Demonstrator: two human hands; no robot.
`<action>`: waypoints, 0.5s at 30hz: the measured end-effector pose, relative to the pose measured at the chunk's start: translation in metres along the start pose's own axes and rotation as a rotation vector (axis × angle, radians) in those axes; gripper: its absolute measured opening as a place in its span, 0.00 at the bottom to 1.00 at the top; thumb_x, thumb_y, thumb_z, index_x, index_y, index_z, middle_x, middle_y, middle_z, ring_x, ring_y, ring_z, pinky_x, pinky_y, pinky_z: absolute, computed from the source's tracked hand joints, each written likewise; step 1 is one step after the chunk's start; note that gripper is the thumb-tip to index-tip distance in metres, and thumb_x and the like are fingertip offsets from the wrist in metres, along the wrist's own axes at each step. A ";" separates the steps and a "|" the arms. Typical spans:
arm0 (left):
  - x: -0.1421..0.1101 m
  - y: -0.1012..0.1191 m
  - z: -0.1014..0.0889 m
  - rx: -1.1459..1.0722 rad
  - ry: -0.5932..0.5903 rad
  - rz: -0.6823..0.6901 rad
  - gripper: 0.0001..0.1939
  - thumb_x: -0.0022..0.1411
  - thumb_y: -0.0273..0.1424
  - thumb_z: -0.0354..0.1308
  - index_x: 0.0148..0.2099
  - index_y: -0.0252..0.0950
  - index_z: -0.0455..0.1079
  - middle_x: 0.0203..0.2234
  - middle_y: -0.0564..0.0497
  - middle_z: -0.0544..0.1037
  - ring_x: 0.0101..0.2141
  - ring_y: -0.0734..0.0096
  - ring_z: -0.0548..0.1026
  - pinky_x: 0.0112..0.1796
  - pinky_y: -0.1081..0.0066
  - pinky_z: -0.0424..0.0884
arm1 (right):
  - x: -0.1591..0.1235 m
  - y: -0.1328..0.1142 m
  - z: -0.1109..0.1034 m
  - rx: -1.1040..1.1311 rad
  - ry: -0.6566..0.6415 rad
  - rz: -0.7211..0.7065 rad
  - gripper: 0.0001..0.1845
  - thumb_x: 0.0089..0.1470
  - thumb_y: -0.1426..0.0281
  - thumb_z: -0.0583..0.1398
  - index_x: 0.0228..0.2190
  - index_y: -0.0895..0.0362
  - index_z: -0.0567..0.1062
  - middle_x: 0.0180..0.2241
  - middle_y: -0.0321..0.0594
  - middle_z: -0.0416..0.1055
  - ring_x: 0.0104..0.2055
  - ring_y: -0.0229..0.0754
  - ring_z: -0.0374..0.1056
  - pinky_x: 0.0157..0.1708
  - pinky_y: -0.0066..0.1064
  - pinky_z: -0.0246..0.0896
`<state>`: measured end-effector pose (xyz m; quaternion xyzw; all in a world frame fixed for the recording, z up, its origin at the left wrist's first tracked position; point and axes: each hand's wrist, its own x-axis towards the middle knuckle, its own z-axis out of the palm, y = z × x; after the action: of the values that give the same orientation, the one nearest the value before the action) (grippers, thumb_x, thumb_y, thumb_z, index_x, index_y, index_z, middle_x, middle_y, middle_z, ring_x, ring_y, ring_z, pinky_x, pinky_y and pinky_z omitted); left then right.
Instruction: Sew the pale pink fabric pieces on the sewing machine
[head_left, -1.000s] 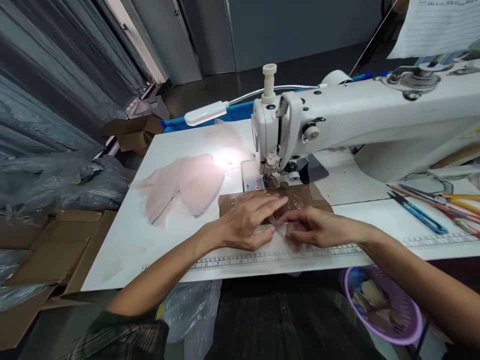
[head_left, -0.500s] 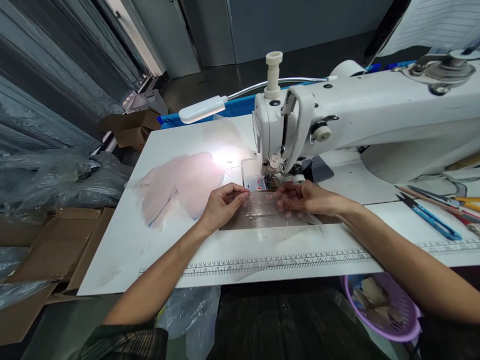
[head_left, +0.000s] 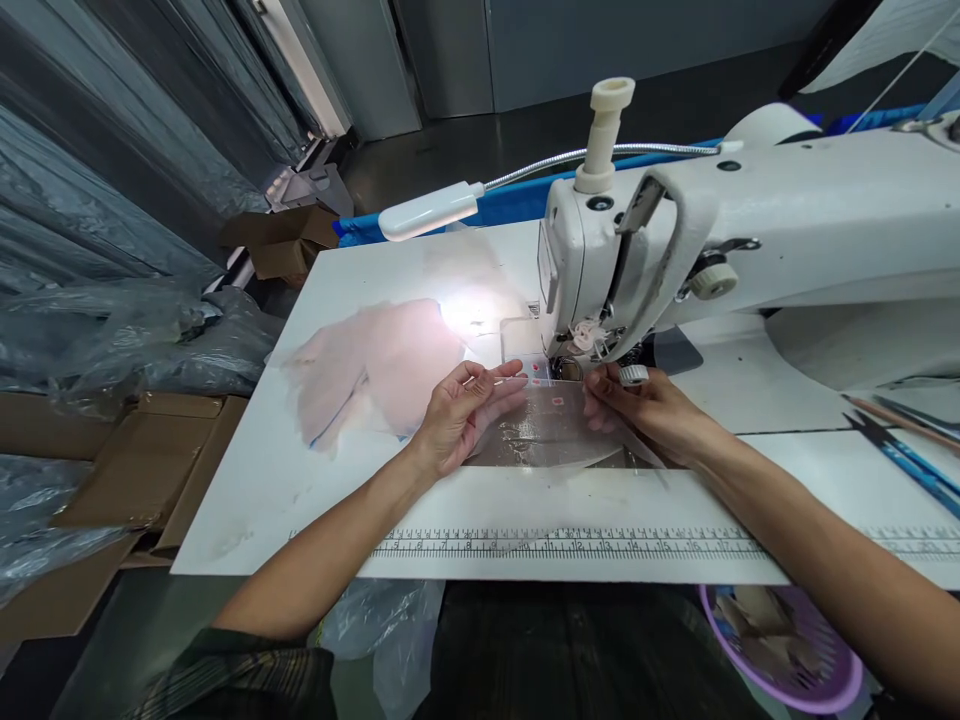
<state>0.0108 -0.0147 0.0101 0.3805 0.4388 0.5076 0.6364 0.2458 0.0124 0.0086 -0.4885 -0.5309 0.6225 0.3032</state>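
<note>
A thin see-through fabric piece [head_left: 536, 425] lies just in front of the needle area of the white sewing machine [head_left: 600, 270]. My left hand [head_left: 457, 412] is closed on its left edge, the thumb on top and the fingers showing through the cloth. At the right edge, my right hand [head_left: 649, 408] pinches the same fabric close to the presser foot, some fingers beneath the sheer layer. Flat on the table to the left lies a pale pink sheer fabric [head_left: 382, 370] with a blue edge line.
A measuring tape strip [head_left: 525, 545] runs along the front of the white table [head_left: 247, 480]. Blue thread snips [head_left: 911, 465] lie at the right. The lit lamp [head_left: 431, 210] hangs over the table. Cardboard boxes [head_left: 142, 460] stand left; a purple basket [head_left: 840, 680] sits below right.
The view has shifted, so the machine appears nearer and farther right. My left fingers have spread and moved under the fabric; my right hand sits closer beside the presser foot.
</note>
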 end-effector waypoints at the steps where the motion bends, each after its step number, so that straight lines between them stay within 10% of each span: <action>1: 0.000 0.000 0.000 -0.008 -0.001 0.003 0.19 0.57 0.41 0.67 0.34 0.36 0.61 0.47 0.43 0.78 0.47 0.57 0.79 0.53 0.54 0.74 | 0.000 0.000 0.001 0.018 0.011 0.005 0.32 0.43 0.40 0.64 0.25 0.58 0.71 0.26 0.41 0.72 0.27 0.39 0.69 0.29 0.29 0.68; 10: 0.003 -0.003 -0.001 0.019 -0.013 -0.003 0.20 0.56 0.42 0.67 0.35 0.34 0.62 0.42 0.41 0.80 0.43 0.59 0.80 0.49 0.56 0.77 | -0.003 -0.001 0.004 0.020 0.002 0.025 0.32 0.40 0.41 0.66 0.27 0.58 0.71 0.26 0.40 0.72 0.29 0.40 0.70 0.30 0.30 0.69; 15: -0.005 0.004 0.001 0.298 -0.021 0.027 0.22 0.52 0.44 0.69 0.36 0.35 0.62 0.32 0.46 0.82 0.26 0.66 0.81 0.21 0.74 0.76 | -0.015 -0.005 -0.012 -0.141 -0.403 0.062 0.25 0.47 0.55 0.69 0.39 0.60 0.73 0.30 0.39 0.74 0.30 0.36 0.70 0.29 0.24 0.67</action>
<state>0.0100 -0.0185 0.0150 0.4821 0.4974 0.4413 0.5705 0.2618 0.0046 0.0188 -0.3903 -0.6079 0.6778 0.1367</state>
